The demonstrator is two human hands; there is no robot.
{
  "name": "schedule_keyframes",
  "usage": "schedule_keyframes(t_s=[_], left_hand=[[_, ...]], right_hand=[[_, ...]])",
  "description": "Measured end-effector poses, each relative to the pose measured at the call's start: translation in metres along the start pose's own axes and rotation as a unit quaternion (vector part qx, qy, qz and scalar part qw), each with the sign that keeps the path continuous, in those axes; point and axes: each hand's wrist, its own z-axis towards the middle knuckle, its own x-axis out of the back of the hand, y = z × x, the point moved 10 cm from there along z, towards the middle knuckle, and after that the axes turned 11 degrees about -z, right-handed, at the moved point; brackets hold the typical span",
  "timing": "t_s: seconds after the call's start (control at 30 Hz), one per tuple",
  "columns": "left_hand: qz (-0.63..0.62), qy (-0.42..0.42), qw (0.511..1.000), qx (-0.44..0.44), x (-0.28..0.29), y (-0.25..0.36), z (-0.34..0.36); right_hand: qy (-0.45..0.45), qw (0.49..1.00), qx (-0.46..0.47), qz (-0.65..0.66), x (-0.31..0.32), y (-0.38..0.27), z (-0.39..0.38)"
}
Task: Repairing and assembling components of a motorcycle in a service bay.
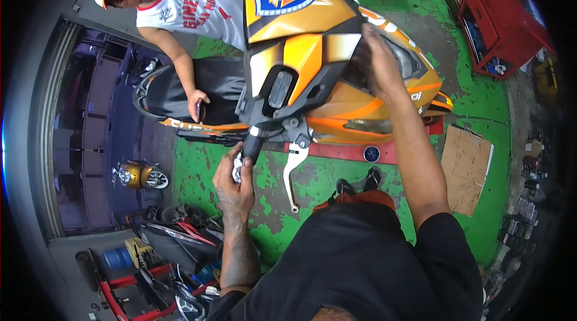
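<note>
An orange, white and black scooter (264, 23) stands across my front. At the end of its black handlebar grip (252, 145), my left hand (235, 184) is closed on a silver metal piece (238, 168), thumb and fingers against the grip's tip. A white brake lever (290, 180) hangs from the handlebar just right of that hand. My right hand (382, 64) lies against the scooter's orange front bodywork (345, 104), near the headlight (404, 59), fingers stretched out; some of them are in shadow.
A person in a white jersey (192, 5) stands beyond the black seat (210, 86), one hand holding a phone (200, 112). Below the scooter is a red platform (336, 150) with a round container (371, 153). Cardboard (467, 171) lies right, a red cabinet (505, 17) behind.
</note>
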Motion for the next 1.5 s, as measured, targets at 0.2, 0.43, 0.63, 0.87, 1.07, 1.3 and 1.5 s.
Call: schedule_keyframes(t_s=[0.2, 0.43, 0.63, 0.87, 1.07, 1.3, 1.5], left_hand=[[-0.241, 0.225, 0.935, -0.132, 0.072, 0.052, -0.048], [-0.268, -0.338, 0.835, -0.342, -0.140, 0.178, -0.102], [-0.204, -0.309, 0.904, -0.213, -0.200, 0.091, -0.104], [-0.090, -0.284, 0.917, -0.264, -0.262, 0.150, -0.175], [0.089, -0.264, 0.903, -0.326, -0.311, 0.094, -0.223], [-0.153, -0.423, 0.809, -0.379, -0.271, -0.029, -0.207], [-0.239, -0.245, 0.915, 0.211, -0.289, -0.358, -0.130]], right_hand=[[0.000, 0.955, 0.116, -0.273, 0.060, -0.011, -0.153], [-0.352, 0.827, 0.007, -0.439, 0.009, 0.004, -0.293], [-0.334, 0.856, 0.063, -0.389, 0.081, -0.030, -0.308], [-0.030, 0.909, -0.316, 0.268, 0.181, 0.174, -0.295], [0.150, 0.928, -0.341, 0.027, 0.173, 0.239, -0.283], [0.018, 0.838, -0.324, -0.438, 0.193, 0.317, -0.261], [-0.036, 0.669, -0.213, -0.711, 0.258, 0.272, -0.299]])
